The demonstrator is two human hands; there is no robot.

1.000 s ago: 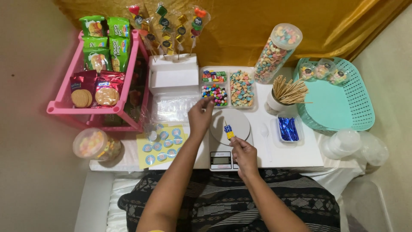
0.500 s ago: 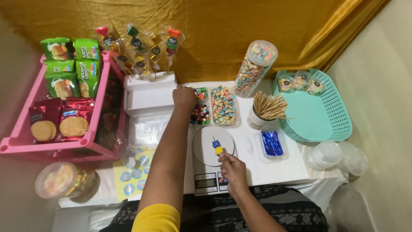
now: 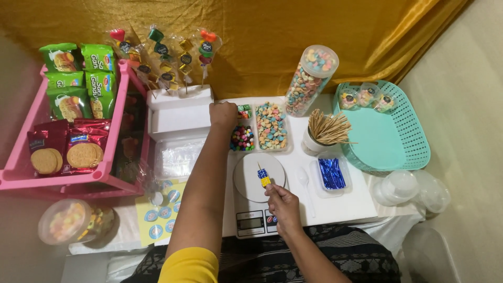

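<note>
My right hand (image 3: pixel 283 206) holds a thin wooden skewer (image 3: pixel 262 175) with a blue and a yellow candy threaded on it, over the round white plate of a kitchen scale (image 3: pixel 245 184). My left hand (image 3: pixel 223 115) reaches far forward, its fingers curled down at the far end of a clear tray of small mixed-colour candies (image 3: pixel 242 137). Whether it holds a candy is hidden. Beside that tray lies a clear tray of pastel ring-shaped candies (image 3: pixel 271 126).
A white foam block (image 3: pixel 178 112) holds several wrapped candy skewers. A pink shelf rack (image 3: pixel 73 178) of biscuit packs stands left. A tall candy jar (image 3: pixel 309 80), cup of skewers (image 3: pixel 326 131), tray of blue wrappers (image 3: pixel 331 174), teal basket (image 3: pixel 414 141), sticker sheet (image 3: pixel 160 215) and lidded tubs surround the scale.
My left hand has moved from beside the scale plate forward to the far end of the candy tray. My right hand still holds the skewer over the scale. The camera view shifted.
</note>
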